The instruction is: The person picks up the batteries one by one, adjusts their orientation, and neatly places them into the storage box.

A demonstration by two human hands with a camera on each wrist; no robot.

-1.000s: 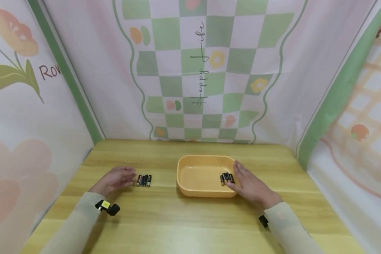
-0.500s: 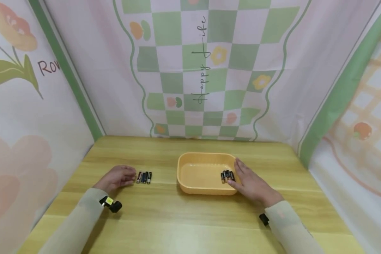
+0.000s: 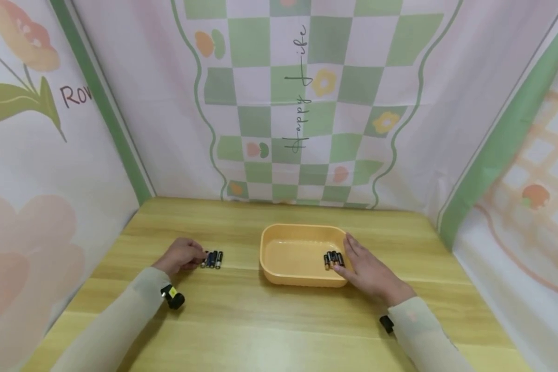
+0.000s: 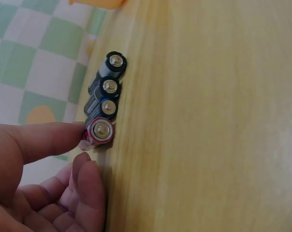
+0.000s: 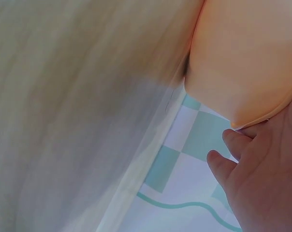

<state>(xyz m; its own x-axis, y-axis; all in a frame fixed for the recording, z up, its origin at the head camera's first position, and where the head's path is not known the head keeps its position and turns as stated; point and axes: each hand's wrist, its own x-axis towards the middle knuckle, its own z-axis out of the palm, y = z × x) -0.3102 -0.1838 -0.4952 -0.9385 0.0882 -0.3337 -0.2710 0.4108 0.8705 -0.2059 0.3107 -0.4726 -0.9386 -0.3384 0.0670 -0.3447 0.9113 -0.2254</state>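
Observation:
Several batteries lie side by side in a row on the table at left. My left hand is at the row's left end. In the left wrist view one straight finger touches the red-rimmed end battery, and the other fingertips lie curled just short of it. My right hand holds the right end of a yellow plastic tray, its thumb over the rim and its fingers along the outside. More batteries lie together inside the tray, near the thumb.
The wood-grain table carries everything. A checkered cloth backdrop hangs behind its far edge, and printed cloth walls stand at both sides. Bare tabletop lies between the battery row and the tray.
My left hand has moved right, and a finger now reaches the left end battery. My right hand and the tray stay in place. The head view has shifted slightly.

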